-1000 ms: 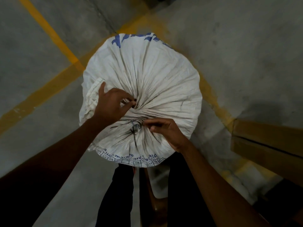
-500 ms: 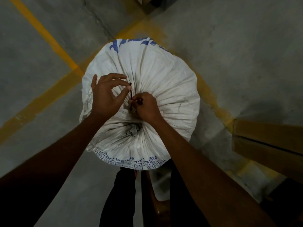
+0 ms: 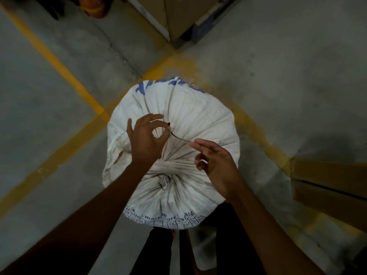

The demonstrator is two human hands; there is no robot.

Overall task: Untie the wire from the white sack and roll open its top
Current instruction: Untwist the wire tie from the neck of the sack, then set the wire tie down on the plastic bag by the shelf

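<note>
Both hands have lifted apart since half a second ago. Left hand (image 3: 146,138) fingers pinch one end of the wire (image 3: 179,137), which now looks free above the white sack (image 3: 198,120) on the floor; right hand (image 3: 215,163) fingers, loosely spread, touch its other end. Neck's still bunched, so rolling's left.
</note>
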